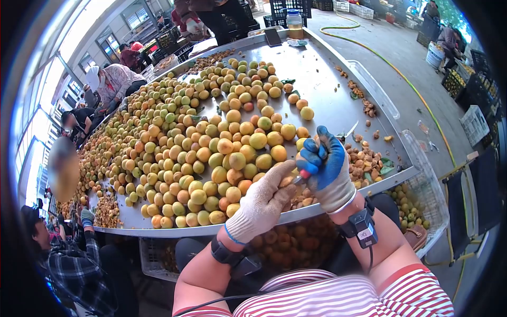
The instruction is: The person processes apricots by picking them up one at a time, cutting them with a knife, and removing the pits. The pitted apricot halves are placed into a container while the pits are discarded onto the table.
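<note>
My right hand [328,171], in a white glove with a blue coating, is closed around the red handle of a small knife [299,179]. Its short blade points toward my left hand [260,205], which wears a plain whitish knit glove. Between the left thumb and fingers an orange apricot [287,182] shows in part, mostly hidden by the glove. Both hands are close together over the near edge of the metal table [322,63]. Just beyond them spreads a big heap of whole yellow-orange apricots [211,142]. Brown apricot pits and pieces [364,161] lie beside the right hand.
Another blade [350,130] lies on the table past my right hand. Crates of fruit [417,208] stand below the near edge. A jar [294,24] and a phone [272,37] sit at the far end. Other people work along the left side; a yellow hose [391,63] crosses the floor.
</note>
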`<state>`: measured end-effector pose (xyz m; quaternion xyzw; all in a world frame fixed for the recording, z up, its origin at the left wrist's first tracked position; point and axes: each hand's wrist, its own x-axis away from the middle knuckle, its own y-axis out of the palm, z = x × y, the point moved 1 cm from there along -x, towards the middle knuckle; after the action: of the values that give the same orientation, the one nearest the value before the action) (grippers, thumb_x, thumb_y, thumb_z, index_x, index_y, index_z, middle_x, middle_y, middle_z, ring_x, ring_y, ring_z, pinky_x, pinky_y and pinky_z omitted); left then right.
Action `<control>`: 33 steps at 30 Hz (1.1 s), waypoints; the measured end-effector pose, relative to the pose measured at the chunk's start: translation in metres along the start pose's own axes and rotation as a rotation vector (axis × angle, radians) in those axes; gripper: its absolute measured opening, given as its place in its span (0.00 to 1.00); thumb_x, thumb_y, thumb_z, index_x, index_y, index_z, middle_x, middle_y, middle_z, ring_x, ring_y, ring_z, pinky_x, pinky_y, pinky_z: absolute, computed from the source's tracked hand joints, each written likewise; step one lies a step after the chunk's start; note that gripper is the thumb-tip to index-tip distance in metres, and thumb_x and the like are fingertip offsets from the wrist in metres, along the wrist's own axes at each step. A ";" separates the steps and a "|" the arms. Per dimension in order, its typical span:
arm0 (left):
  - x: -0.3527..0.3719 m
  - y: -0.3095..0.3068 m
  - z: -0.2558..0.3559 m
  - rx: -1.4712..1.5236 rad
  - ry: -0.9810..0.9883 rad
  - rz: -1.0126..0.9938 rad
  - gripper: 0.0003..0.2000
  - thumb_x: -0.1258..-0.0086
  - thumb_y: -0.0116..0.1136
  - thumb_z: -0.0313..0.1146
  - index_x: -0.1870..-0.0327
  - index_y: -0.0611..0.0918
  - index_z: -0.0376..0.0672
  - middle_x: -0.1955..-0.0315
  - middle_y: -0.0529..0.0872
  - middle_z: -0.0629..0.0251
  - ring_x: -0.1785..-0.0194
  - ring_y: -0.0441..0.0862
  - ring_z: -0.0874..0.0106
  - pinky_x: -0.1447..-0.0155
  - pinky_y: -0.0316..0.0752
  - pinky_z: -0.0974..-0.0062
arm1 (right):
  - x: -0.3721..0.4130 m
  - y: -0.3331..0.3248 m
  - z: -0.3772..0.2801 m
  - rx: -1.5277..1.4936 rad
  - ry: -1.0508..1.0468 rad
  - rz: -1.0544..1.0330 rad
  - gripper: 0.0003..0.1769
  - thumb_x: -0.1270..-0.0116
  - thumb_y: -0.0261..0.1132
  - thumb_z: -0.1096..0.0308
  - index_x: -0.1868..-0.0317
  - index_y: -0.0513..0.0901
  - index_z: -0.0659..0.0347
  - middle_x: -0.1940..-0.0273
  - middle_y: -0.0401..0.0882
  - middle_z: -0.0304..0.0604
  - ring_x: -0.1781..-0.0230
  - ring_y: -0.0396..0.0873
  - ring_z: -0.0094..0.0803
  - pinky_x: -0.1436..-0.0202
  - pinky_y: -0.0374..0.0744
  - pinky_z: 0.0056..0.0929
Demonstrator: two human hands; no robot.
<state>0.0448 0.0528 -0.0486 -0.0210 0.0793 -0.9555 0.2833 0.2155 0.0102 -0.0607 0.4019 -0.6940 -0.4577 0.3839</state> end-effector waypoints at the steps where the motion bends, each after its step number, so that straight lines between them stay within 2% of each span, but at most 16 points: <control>1: 0.000 -0.002 -0.004 0.001 -0.001 -0.002 0.23 0.20 0.54 0.26 0.26 0.69 0.38 0.55 0.80 0.67 0.60 0.76 0.82 0.55 0.76 0.82 | -0.002 -0.003 -0.002 0.000 -0.001 0.002 0.24 0.21 0.59 0.56 0.77 0.64 0.51 0.78 0.60 0.32 0.83 0.57 0.22 0.80 0.61 0.24; 4: 0.003 -0.011 -0.008 -0.051 0.029 -0.032 0.23 0.20 0.51 0.26 0.25 0.69 0.40 0.62 0.79 0.72 0.65 0.75 0.83 0.60 0.75 0.83 | -0.009 -0.008 -0.018 -0.170 0.030 -0.100 0.25 0.21 0.59 0.55 0.78 0.63 0.51 0.77 0.63 0.33 0.83 0.59 0.22 0.80 0.61 0.25; 6: 0.005 -0.015 0.005 0.043 -0.133 0.008 0.23 0.20 0.51 0.27 0.26 0.70 0.41 0.61 0.80 0.71 0.66 0.75 0.82 0.60 0.76 0.83 | -0.005 0.002 -0.029 0.041 -0.102 -0.070 0.25 0.21 0.59 0.56 0.78 0.65 0.51 0.77 0.65 0.34 0.83 0.58 0.22 0.81 0.61 0.25; 7: 0.003 -0.017 0.005 0.036 -0.171 0.031 0.20 0.20 0.53 0.29 0.29 0.72 0.42 0.58 0.82 0.69 0.67 0.76 0.83 0.63 0.76 0.84 | -0.001 0.003 -0.028 0.201 -0.168 -0.164 0.21 0.20 0.59 0.57 0.74 0.74 0.54 0.74 0.73 0.36 0.83 0.64 0.22 0.80 0.66 0.25; 8: 0.002 -0.017 0.005 0.032 -0.172 0.041 0.20 0.20 0.53 0.29 0.29 0.72 0.42 0.58 0.82 0.69 0.67 0.76 0.83 0.63 0.76 0.84 | 0.003 0.005 -0.024 0.198 -0.160 -0.170 0.21 0.20 0.59 0.57 0.74 0.74 0.54 0.74 0.73 0.36 0.83 0.64 0.22 0.80 0.66 0.25; 10: -0.002 -0.016 0.001 0.032 -0.170 0.166 0.17 0.20 0.54 0.30 0.34 0.74 0.41 0.57 0.83 0.67 0.66 0.78 0.83 0.66 0.75 0.84 | 0.014 0.015 -0.015 0.761 -0.139 0.044 0.16 0.21 0.61 0.59 0.66 0.81 0.60 0.68 0.80 0.36 0.80 0.72 0.22 0.78 0.70 0.23; 11: -0.004 -0.016 -0.002 -0.042 -0.070 0.199 0.14 0.21 0.55 0.33 0.39 0.75 0.41 0.58 0.84 0.67 0.66 0.79 0.83 0.68 0.75 0.84 | 0.017 0.016 -0.010 0.861 -0.088 -0.032 0.10 0.25 0.67 0.64 0.58 0.82 0.64 0.63 0.83 0.37 0.73 0.79 0.21 0.72 0.77 0.22; 14: 0.000 -0.019 0.011 -0.432 -0.175 0.259 0.20 0.29 0.66 0.39 0.42 0.75 0.42 0.64 0.84 0.60 0.66 0.83 0.73 0.62 0.79 0.71 | 0.017 0.011 0.017 1.238 -0.144 -0.243 0.15 0.32 0.75 0.66 0.53 0.80 0.65 0.62 0.83 0.35 0.64 0.77 0.18 0.57 0.80 0.23; 19: 0.004 -0.018 0.007 -0.572 -0.104 0.322 0.22 0.36 0.72 0.40 0.46 0.75 0.42 0.64 0.84 0.52 0.62 0.86 0.59 0.56 0.80 0.62 | 0.015 0.000 0.023 1.330 -0.132 -0.313 0.14 0.32 0.74 0.67 0.54 0.80 0.65 0.66 0.83 0.39 0.65 0.77 0.21 0.58 0.80 0.26; 21: 0.005 -0.016 0.010 -0.597 -0.104 0.326 0.23 0.37 0.73 0.40 0.47 0.75 0.42 0.65 0.85 0.51 0.61 0.86 0.56 0.55 0.80 0.61 | 0.016 -0.007 0.025 1.419 -0.284 -0.247 0.12 0.31 0.72 0.67 0.56 0.80 0.65 0.68 0.83 0.41 0.67 0.77 0.21 0.59 0.80 0.28; 24: 0.005 -0.014 0.016 -0.544 -0.155 0.326 0.22 0.36 0.72 0.41 0.48 0.75 0.41 0.64 0.85 0.51 0.58 0.87 0.59 0.54 0.80 0.64 | 0.019 0.002 0.023 1.390 -0.230 -0.274 0.11 0.30 0.71 0.68 0.57 0.79 0.67 0.69 0.83 0.42 0.67 0.78 0.23 0.61 0.81 0.30; 26: 0.004 -0.016 0.017 -0.496 -0.188 0.332 0.20 0.34 0.71 0.40 0.50 0.76 0.40 0.63 0.86 0.54 0.59 0.88 0.63 0.54 0.81 0.66 | 0.020 0.005 0.023 1.318 -0.273 -0.267 0.09 0.28 0.69 0.68 0.58 0.80 0.65 0.71 0.82 0.39 0.72 0.76 0.21 0.68 0.78 0.27; 27: 0.005 -0.015 0.012 -0.394 -0.119 0.360 0.17 0.32 0.69 0.38 0.51 0.77 0.38 0.63 0.86 0.58 0.62 0.88 0.70 0.56 0.82 0.70 | 0.021 0.009 0.020 1.207 -0.143 -0.192 0.08 0.27 0.69 0.68 0.59 0.80 0.64 0.73 0.81 0.37 0.75 0.74 0.19 0.71 0.76 0.24; 28: 0.004 -0.015 0.008 -0.393 -0.117 0.359 0.17 0.32 0.69 0.38 0.51 0.77 0.38 0.63 0.86 0.58 0.62 0.88 0.70 0.56 0.82 0.70 | 0.022 0.010 0.019 1.093 -0.015 -0.119 0.07 0.26 0.68 0.68 0.60 0.81 0.62 0.74 0.79 0.34 0.77 0.72 0.17 0.75 0.73 0.21; 30: 0.004 -0.017 0.004 -0.461 0.074 0.393 0.15 0.30 0.67 0.35 0.50 0.77 0.38 0.64 0.85 0.62 0.64 0.86 0.76 0.58 0.81 0.74 | 0.020 0.010 0.021 0.985 0.013 -0.022 0.06 0.25 0.67 0.66 0.60 0.82 0.59 0.77 0.76 0.29 0.81 0.68 0.13 0.78 0.68 0.17; 33: 0.006 -0.019 -0.004 -0.188 -0.025 0.354 0.12 0.28 0.64 0.31 0.50 0.77 0.38 0.65 0.84 0.64 0.61 0.84 0.79 0.56 0.80 0.78 | 0.015 0.005 0.008 0.880 -0.054 0.111 0.08 0.26 0.69 0.64 0.58 0.84 0.59 0.76 0.76 0.29 0.81 0.69 0.14 0.78 0.69 0.17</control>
<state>0.0290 0.0661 -0.0497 -0.0447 0.1672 -0.8790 0.4444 0.2016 0.0008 -0.0557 0.4770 -0.8531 -0.1077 0.1818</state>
